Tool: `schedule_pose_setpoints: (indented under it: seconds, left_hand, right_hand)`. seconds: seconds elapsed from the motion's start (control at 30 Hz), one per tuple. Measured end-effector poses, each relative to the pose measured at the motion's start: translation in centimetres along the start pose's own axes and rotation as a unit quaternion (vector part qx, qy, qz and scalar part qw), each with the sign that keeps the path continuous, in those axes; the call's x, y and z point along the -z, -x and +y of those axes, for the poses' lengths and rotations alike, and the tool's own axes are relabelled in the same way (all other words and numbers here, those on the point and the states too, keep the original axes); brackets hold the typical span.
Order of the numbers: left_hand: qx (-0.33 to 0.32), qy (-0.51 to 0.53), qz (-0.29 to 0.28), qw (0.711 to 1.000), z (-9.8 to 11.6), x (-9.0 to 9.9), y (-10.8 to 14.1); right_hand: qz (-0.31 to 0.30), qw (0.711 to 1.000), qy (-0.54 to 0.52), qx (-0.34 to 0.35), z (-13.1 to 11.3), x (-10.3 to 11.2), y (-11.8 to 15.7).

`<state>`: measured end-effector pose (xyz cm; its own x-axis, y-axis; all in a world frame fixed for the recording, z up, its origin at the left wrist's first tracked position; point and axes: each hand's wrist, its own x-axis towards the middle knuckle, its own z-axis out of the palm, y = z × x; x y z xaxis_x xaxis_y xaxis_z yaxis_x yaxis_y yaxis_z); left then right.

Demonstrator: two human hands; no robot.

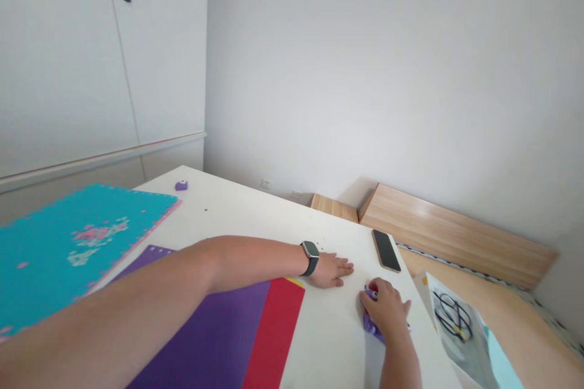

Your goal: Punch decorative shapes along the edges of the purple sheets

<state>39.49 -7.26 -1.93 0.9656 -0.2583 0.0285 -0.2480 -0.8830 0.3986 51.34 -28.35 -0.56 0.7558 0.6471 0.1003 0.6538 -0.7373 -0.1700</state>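
Observation:
My left hand (329, 269), with a smartwatch (311, 255) on its wrist, lies flat on the white table (335, 328), fingers spread. To its right, my right hand (387, 306) curls over a small purple object (373, 329), which is partly hidden under the fingers. Beneath my left forearm lie purple sheets (214, 334) with a red sheet (274, 334) at their right edge. Some tiny dark bits sit on the table just beyond my left wrist.
A turquoise foam mat (45, 255) with pink and white pieces covers the table's left. Another purple object (181, 185) sits at the far corner. A phone (386, 250) lies near the right edge. Beyond are a wooden bed frame (447, 231) and a bag with black cable (456, 322).

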Motion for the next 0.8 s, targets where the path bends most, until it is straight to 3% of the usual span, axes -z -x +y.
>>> schedule_pose_setpoints:
  seconds: [0.1,0.23,0.33,0.47,0.63,0.8]
  left_hand:
    - [0.028,0.015,-0.004,0.999,-1.6,1.6,3.6]
    - [0.069,0.057,0.011,0.996,-3.0,4.7,7.3]
    - [0.119,0.088,0.078,0.986,-3.8,7.3,11.0]
    - [0.199,0.106,0.194,0.955,-4.3,9.7,18.5]
    - [0.3,0.096,0.287,0.905,-3.4,9.8,27.8]
    - [0.324,0.094,0.306,0.89,0.8,7.1,32.9]
  right_hand:
    - [0.044,0.999,-0.018,0.025,-0.9,0.2,-0.3]
    - [0.143,0.971,-0.124,0.145,-4.9,-0.6,-0.2]
    - [0.101,0.975,-0.138,0.14,-8.4,-2.2,0.4]
    - [0.054,0.986,-0.095,0.122,-11.8,-4.1,0.4]
    - [0.016,0.985,-0.056,0.162,-18.0,-4.3,-1.7]
    - [0.0,0.973,-0.059,0.223,-27.4,-4.8,-2.5]
